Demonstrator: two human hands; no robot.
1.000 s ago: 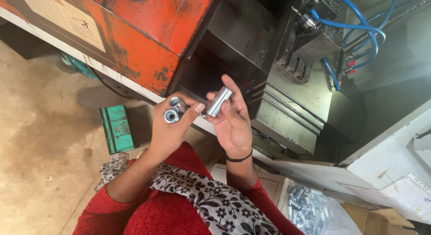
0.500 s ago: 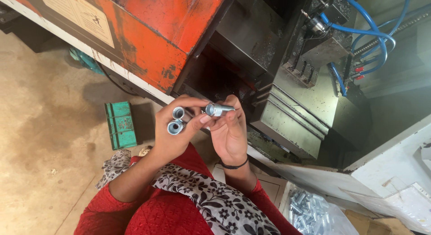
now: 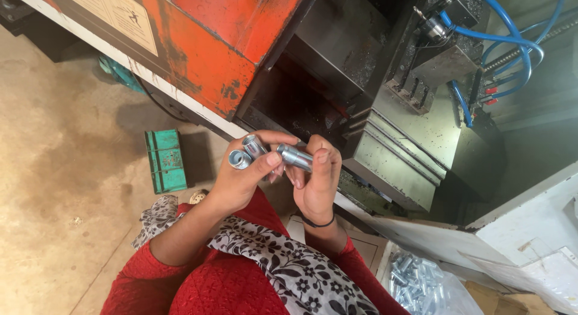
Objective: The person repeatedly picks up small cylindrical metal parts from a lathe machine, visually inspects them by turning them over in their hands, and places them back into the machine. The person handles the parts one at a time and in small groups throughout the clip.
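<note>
Since a second ago: right hand has gone from showing one sleeve upright on the open palm to pinching it; both hands now close together. Left hand grasps two short steel sleeves between thumb and fingers, open bores facing the camera. Right hand grasps a third sleeve, fingers curled round its right part, left part sticking out bare.

Key relation: the third sleeve's long axis runs left-right, slightly down to the right, its free end aimed at the left hand's pair and just beside the left thumb. Left hand is the nearer to that free end. Cannot tell if the sleeves touch.

Surroundings: orange machine ahead with dark opening, blue hoses upper right, green box on floor, bag of parts lower right.
</note>
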